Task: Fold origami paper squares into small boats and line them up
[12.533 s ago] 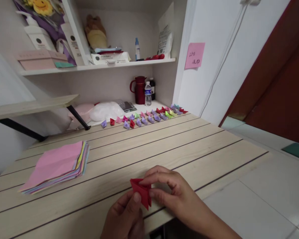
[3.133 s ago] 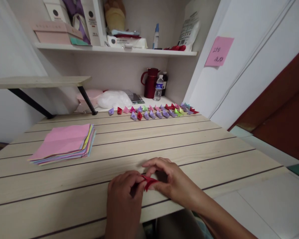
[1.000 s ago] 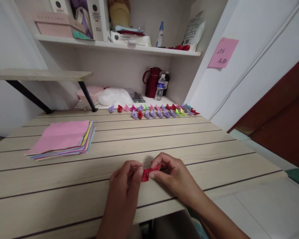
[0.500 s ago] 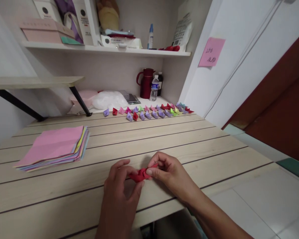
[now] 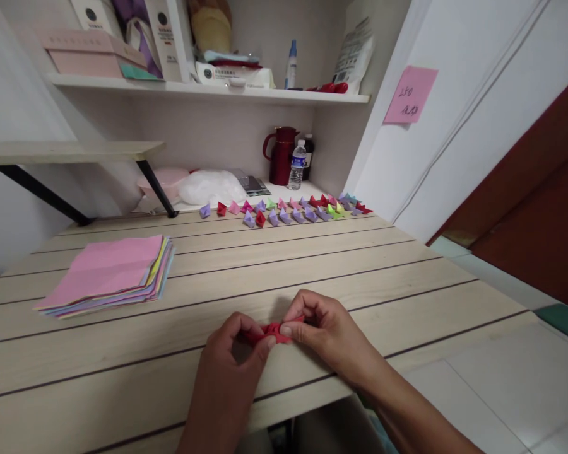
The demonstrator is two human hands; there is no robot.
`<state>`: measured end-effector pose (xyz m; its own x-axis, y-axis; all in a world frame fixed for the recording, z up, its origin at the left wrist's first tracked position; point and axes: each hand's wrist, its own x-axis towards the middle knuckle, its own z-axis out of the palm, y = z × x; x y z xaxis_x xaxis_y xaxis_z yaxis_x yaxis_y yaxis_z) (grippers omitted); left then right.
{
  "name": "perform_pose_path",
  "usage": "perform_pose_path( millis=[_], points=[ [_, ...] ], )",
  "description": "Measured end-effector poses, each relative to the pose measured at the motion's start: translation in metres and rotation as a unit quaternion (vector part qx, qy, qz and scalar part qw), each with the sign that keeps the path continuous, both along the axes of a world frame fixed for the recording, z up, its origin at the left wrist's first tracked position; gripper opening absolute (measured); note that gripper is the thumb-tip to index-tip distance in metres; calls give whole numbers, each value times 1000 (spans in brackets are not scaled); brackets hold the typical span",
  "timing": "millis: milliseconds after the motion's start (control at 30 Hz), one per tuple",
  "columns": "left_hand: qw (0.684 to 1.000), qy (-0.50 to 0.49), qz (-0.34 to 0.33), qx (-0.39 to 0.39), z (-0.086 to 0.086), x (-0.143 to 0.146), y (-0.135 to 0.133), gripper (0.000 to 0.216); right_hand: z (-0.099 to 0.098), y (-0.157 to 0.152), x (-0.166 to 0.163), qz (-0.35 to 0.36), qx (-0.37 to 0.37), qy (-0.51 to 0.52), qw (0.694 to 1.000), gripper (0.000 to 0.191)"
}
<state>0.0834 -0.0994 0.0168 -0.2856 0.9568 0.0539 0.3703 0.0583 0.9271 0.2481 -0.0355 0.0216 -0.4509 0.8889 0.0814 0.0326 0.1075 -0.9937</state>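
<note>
My left hand [image 5: 227,372] and my right hand [image 5: 326,334] meet near the front edge of the wooden table [image 5: 312,265]. Both pinch a small folded red paper piece [image 5: 272,331] between thumbs and fingertips, just above the tabletop. Most of the red piece is hidden by my fingers. A stack of coloured paper sheets [image 5: 108,274], pink on top, lies to the left. Two rows of several small folded paper shapes [image 5: 284,211] in purple, red, pink and green stand at the far edge.
Behind the table a low shelf holds a dark red jug [image 5: 278,156], a water bottle [image 5: 296,165] and a white plastic bag [image 5: 211,188]. An upper shelf [image 5: 208,93] carries boxes and bottles. A pink sticky note [image 5: 410,94] hangs on the wall.
The red paper has gone from a larger folded triangle to a small compact piece squeezed between both hands. My hands stayed at the table's front edge; the view shifted slightly.
</note>
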Motion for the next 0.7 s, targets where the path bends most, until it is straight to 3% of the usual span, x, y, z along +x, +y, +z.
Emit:
perform_pose_path(
  millis=[200,367,500,700],
  points=[
    [999,-42,30,18,2,6,0,13,-2,0,-1,-3,14,-27,1000,12],
    [996,-74,36,24,-5,7,2,30,-7,0,0,16,-7,3,1000,22],
    [997,-65,30,17,-10,5,5,29,-6,-2,1,20,-4,-5,1000,33],
    [999,-2,-5,-35,-3,1,6,31,-6,0,-2,34,-9,-24,999,25]
  ],
)
